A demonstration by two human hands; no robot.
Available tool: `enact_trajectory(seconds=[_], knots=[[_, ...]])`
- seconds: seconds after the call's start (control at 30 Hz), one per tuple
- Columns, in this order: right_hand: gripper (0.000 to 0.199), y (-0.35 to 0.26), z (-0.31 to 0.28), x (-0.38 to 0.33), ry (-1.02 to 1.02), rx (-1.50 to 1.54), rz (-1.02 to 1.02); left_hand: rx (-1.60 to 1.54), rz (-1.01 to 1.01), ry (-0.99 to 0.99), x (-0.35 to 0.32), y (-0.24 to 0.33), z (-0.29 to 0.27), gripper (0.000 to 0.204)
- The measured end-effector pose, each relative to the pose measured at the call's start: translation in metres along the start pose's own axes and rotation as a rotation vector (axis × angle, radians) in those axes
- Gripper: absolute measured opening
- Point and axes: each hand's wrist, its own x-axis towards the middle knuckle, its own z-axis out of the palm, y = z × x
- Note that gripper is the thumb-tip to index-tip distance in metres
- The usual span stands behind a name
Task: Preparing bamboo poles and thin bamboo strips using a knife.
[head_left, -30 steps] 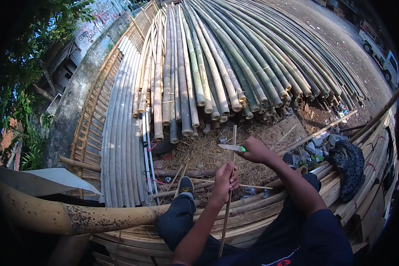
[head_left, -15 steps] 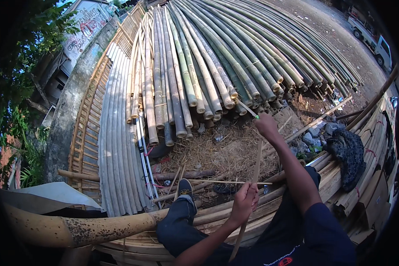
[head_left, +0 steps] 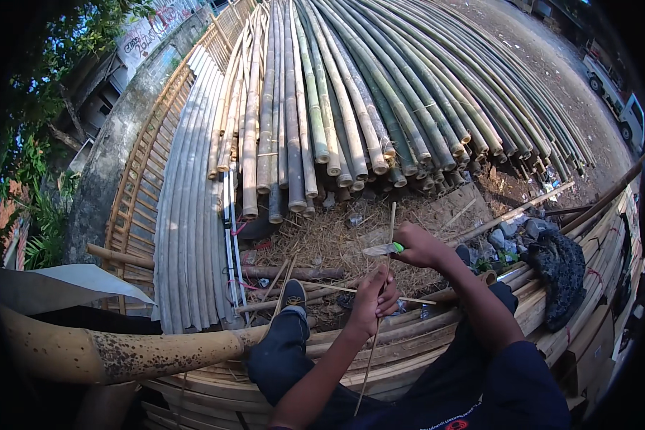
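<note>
My left hand (head_left: 375, 301) is closed around a thin bamboo strip (head_left: 370, 362), which stands nearly upright in front of me. The strip runs from above the fist down towards my lap. Just above it, my right hand (head_left: 418, 246) grips a knife (head_left: 376, 250) with a bright green part at its handle. Its pale, broad blade points left and lies across the upper part of the strip; whether it cuts in cannot be seen. Behind my left hand, another thin bamboo stick (head_left: 408, 300) lies crosswise.
Long bamboo poles (head_left: 322, 107) are piled ahead, cut ends towards me. Corrugated sheets (head_left: 193, 215) and a bamboo ladder-like frame (head_left: 132, 193) lie left. A thick spotted bamboo pole (head_left: 129, 355) is at near left. Split bamboo lengths (head_left: 552, 315), stones (head_left: 512, 233) and dark cloth (head_left: 557, 276) lie right.
My right hand has drawn the knife back from farther out, and its blade now points left across the strip. My left hand has shifted slightly left and up, and the strip has turned edge-on.
</note>
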Motion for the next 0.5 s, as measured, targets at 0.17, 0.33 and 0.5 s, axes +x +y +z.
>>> enact_trajectory(seconds=[0.17, 0.33, 0.5], knots=[[0.017, 0.018, 0.010, 0.005, -0.024, -0.170, 0.016, 0.088, 0.096, 0.055, 0.000, -0.007, -0.001, 0.031], [0.011, 0.026, 0.032, 0.009, 0.205, -0.299, 0.096, 0.069, 0.063, 0.113, 0.010, -0.002, -0.004, 0.031], [0.022, 0.094, -0.010, -0.007, 0.537, -0.123, 0.764, 0.049, -0.095, -0.028, -0.006, -0.022, 0.016, 0.030]])
